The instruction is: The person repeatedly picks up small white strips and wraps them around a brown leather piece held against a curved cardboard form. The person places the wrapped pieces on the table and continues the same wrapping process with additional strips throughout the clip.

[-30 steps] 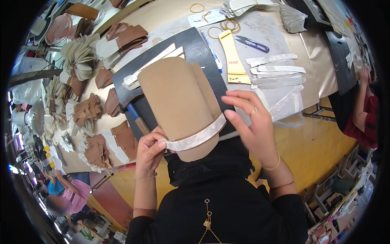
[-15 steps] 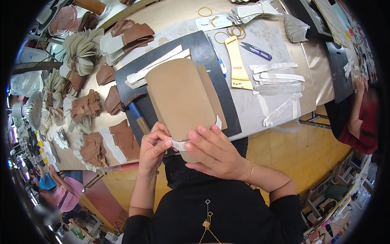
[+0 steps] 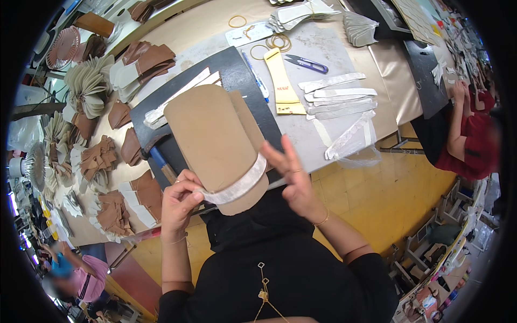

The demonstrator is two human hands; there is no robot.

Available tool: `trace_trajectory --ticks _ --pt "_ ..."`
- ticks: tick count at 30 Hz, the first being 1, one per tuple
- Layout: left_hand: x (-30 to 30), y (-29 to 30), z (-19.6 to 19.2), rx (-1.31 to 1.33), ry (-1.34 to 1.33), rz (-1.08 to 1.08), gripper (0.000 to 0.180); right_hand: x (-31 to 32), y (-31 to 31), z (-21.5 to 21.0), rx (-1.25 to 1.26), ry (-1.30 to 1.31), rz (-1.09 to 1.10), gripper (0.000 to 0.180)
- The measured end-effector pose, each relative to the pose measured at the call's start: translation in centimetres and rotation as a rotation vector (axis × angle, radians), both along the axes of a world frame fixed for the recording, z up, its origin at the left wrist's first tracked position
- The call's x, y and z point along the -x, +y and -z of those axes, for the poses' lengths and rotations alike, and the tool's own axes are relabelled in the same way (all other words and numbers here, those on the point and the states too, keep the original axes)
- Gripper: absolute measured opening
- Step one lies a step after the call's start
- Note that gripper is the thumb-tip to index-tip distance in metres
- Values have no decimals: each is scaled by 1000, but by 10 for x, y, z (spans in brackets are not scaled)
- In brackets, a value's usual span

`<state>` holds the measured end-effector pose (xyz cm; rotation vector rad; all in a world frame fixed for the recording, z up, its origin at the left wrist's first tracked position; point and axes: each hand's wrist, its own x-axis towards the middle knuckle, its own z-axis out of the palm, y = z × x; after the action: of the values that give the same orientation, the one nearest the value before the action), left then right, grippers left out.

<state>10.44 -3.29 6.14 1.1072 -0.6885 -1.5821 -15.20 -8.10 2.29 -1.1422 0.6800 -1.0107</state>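
- The left hand (image 3: pixel 180 202) pinches one end of a pale, whitish paper-like strip (image 3: pixel 237 185) against the lower left edge of a tall stack of tan, round-ended cardboard pieces (image 3: pixel 215 140); its fingers are curled tight on the strip
- The strip runs as a band across the near, rounded end of the tan stack, from the left hand up to the stack's right edge
- The right hand (image 3: pixel 293 180) is open, fingers spread and pointing up; its fingertips are just at the strip's right end beside the stack, and whether they touch it cannot be told; the hand holds nothing
- A thin gold bracelet (image 3: pixel 323 219) sits on the right wrist
- The tan stack stands slanted over a dark grey rectangular work mat (image 3: pixel 242 75) on the beige table (image 3: pixel 204 27), its far end toward the middle of the mat and its near end over the table edge by the person's chest
- A few long white strips (image 3: pixel 180 97) lie on the mat just beyond the stack's far left side
- To the right of the mat lie a yellow paper slip (image 3: pixel 283 86), small purple-handled snips (image 3: pixel 307 63) and a loose pile of more whitish strips (image 3: pixel 339 97)
- Tan rubber bands (image 3: pixel 272 43) lie past the yellow slip
- Along the left of the table lie brown and white fan-folded bundles (image 3: pixel 105 156)
- Another person in a red top (image 3: pixel 474 145) works at the right edge
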Motion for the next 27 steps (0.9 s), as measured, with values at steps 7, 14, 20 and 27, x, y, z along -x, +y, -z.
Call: trace_trajectory --ticks 7,14,20,27 --pt "-5 -19 -61 90 57 128 14 107 -50 -21 543 1229 118 28" --pt "-59 -67 -54 387 307 -218 25 132 -45 -23 606 1290 -29 37" --pt "-137 -106 0 -136 -131 -207 23 135 -49 -9 790 1269 38 30" --pt "-141 -111 44 -69 -749 -134 38 114 -58 6 989 1273 116 24"
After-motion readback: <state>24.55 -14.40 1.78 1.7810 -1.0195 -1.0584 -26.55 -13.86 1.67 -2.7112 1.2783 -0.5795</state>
